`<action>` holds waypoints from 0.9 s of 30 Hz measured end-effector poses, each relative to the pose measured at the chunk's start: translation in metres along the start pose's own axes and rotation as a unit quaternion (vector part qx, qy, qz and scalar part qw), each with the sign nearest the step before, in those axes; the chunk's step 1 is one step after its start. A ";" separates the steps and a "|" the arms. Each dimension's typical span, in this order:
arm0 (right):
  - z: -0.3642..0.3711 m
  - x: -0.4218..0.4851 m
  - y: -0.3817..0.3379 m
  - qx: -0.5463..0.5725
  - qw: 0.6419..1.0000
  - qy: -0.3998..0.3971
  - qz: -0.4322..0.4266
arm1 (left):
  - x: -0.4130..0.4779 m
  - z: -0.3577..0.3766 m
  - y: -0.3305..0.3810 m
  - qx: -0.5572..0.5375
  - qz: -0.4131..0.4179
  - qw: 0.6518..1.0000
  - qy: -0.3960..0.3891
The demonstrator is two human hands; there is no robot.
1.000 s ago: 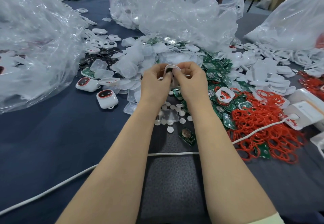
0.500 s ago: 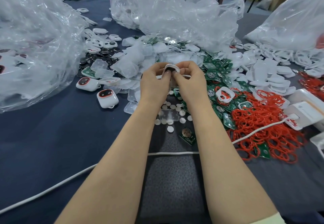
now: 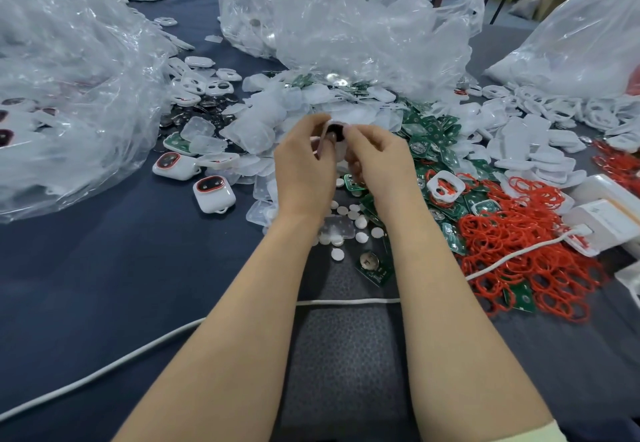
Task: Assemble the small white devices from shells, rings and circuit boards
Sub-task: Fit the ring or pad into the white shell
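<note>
1. Work low over the bench (image 3: 104, 286), forearms steady, with the job held dead ahead at 12 o'clock and in plain sight.
2. Reach next, most likely, for the red rings (image 3: 512, 244) heaped at 4 o'clock on the bench, or for the green circuit boards (image 3: 434, 130) spread at 2 o'clock. Leave both heaps within easy reach.
3. Check against the finished devices (image 3: 213, 192) lying at 9 o'clock: white bodies, each with a red-rimmed dark window facing up.
4. Brace with the left hand (image 3: 304, 171), fingers curled and pinching the left edge of the shell (image 3: 325, 135). Grip steadily, not hard, for fear of flexing thin plastic.
5. Do the fine seating with the right hand (image 3: 377, 164), thumb and forefinger pinching the shell's right edge. Press evenly round the rim rather than at one corner.
6. Looks small and white, rounded at the corners. Stands tilted on edge, lifted clear of the bench, between the two hands, above a heap of pale covers.
7. Shows a dark round part (image 3: 336, 132) in its opening, half hidden by fingers. Cannot tell whether fully seated.
</note>
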State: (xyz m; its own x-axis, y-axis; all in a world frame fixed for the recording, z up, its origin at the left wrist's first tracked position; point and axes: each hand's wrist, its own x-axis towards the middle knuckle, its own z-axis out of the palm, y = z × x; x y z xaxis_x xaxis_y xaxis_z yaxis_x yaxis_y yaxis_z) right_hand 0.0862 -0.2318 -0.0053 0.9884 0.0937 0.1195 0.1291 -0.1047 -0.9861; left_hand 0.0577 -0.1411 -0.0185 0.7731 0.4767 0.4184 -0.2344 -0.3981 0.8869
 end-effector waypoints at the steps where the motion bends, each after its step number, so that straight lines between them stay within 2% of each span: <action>1: -0.001 0.000 0.001 -0.057 0.998 0.001 -0.033 | 0.001 0.000 -0.001 -0.010 -0.021 1.000 -0.002; 3: -0.001 0.001 0.004 -0.142 0.987 0.005 -0.074 | 0.002 -0.001 -0.003 -0.012 -0.051 0.999 -0.011; 7: 0.004 -0.001 0.007 -0.157 0.984 0.031 -0.077 | 0.003 -0.001 -0.004 -0.028 -0.079 0.996 -0.033; 15: 0.002 0.002 0.005 -0.065 0.997 0.032 -0.020 | 0.004 -0.001 0.001 -0.057 -0.093 0.993 -0.052; 18: -0.003 0.002 0.001 -0.064 0.998 0.016 -0.009 | 0.005 -0.006 0.000 -0.083 -0.139 0.983 -0.082; 20: -0.009 0.002 -0.002 -0.063 0.998 -0.008 -0.001 | 0.009 -0.010 -0.001 -0.100 -0.173 0.977 -0.069; 22: -0.015 0.002 -0.004 -0.178 0.983 -0.021 -0.033 | 0.012 -0.015 -0.001 -0.140 -0.206 0.968 -0.035; 24: -0.018 0.001 -0.005 -0.319 0.945 -0.046 -0.062 | 0.015 -0.018 -0.002 -0.184 -0.227 0.956 -0.003; 27: -0.016 -0.003 -0.003 -0.434 0.894 -0.103 -0.050 | 0.017 -0.020 -0.002 -0.216 -0.236 0.947 0.034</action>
State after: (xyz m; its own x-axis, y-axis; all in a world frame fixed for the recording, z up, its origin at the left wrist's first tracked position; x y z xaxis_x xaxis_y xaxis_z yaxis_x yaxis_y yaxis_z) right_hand 0.0843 -0.2476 -0.0006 0.9445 0.3161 0.0894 0.3170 -0.8056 -0.5005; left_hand 0.0594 -0.1167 -0.0097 0.8153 0.5771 -0.0469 -0.1018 0.2226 0.9696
